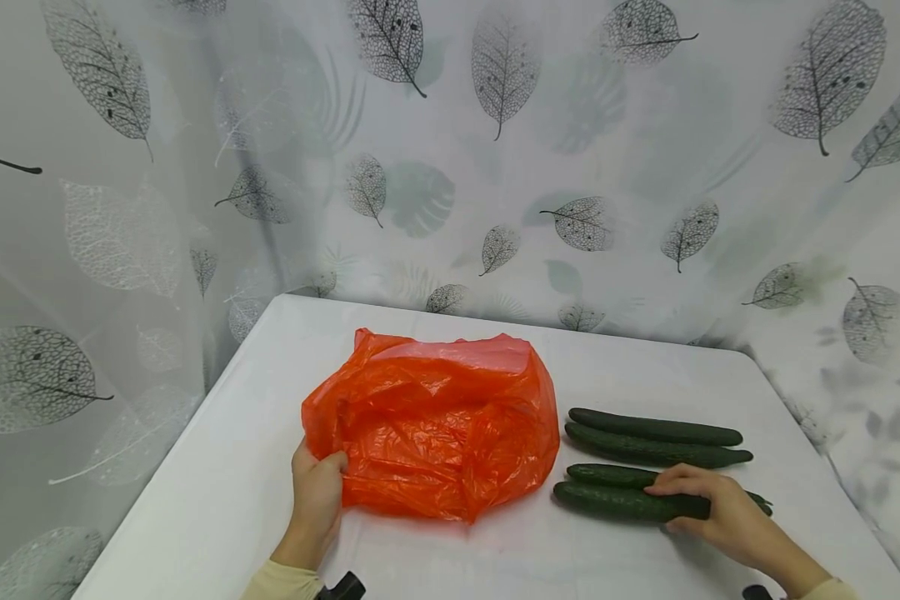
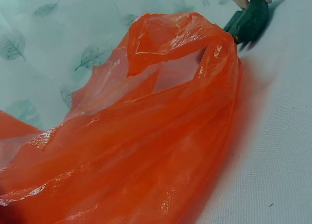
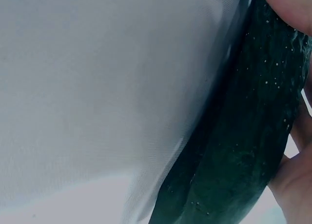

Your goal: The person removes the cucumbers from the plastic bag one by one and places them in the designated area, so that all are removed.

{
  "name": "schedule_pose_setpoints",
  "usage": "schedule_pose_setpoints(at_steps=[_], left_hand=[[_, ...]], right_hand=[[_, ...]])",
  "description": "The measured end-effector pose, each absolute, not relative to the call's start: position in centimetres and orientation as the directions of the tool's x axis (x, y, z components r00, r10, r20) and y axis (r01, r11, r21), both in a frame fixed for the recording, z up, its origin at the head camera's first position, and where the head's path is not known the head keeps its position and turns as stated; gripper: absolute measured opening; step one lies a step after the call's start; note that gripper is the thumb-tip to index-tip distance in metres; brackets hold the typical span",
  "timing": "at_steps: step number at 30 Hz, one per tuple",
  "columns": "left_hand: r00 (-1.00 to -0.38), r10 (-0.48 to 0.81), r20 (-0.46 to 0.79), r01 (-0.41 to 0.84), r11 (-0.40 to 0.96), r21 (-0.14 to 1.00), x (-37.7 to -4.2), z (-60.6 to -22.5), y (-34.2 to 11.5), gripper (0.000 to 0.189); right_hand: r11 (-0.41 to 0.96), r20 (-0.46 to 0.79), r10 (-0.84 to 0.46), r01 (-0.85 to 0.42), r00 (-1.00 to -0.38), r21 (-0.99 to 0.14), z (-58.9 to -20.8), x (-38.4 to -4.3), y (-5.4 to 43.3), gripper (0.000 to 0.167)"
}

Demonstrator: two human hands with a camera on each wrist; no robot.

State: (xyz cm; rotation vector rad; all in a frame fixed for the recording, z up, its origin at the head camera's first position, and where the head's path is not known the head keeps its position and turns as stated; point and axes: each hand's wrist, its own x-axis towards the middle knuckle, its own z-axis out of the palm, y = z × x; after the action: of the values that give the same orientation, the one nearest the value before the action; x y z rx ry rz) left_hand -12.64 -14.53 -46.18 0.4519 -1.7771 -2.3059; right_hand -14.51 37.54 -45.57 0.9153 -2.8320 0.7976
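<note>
My left hand [image 1: 317, 496] grips the left edge of a red-orange plastic bag [image 1: 420, 442], thumb on top of the film. The bag's mouth gapes, and its crumpled film fills most of the left wrist view. To the right, my right hand [image 1: 720, 512] holds the nearest cucumber [image 1: 607, 502] around its right part, thumb and fingers on opposite sides. In the right wrist view this dark green, bumpy cucumber [image 3: 253, 116] looms close. Just behind it lies another cucumber [image 1: 607, 476], partly hidden by my fingers; I cannot tell whether the hand touches it.
Farther back on the white table [image 1: 540, 567], two more cucumbers [image 1: 656, 427] lie side by side, right of the bag. A leaf-patterned curtain [image 1: 450, 167] hangs behind the table and along both sides.
</note>
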Motion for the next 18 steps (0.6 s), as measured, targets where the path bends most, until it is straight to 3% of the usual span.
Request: schedule_pose_setpoints(at_steps=[10,18], left_hand=[[-0.937,-0.326,-0.127,-0.041,-0.258,0.965,-12.49,-45.80,-14.52,0.066],[-0.943,-0.306,-0.130,-0.046,-0.266,0.963,-12.56,-45.72,-14.70,0.067]], right_hand=[[0.698,0.209,-0.536,-0.568,-0.818,-0.435,-45.50,-14.57,37.64,0.049],[0.730,0.172,-0.572,-0.593,-0.802,-0.340,-45.10,-14.96,37.80,0.047]])
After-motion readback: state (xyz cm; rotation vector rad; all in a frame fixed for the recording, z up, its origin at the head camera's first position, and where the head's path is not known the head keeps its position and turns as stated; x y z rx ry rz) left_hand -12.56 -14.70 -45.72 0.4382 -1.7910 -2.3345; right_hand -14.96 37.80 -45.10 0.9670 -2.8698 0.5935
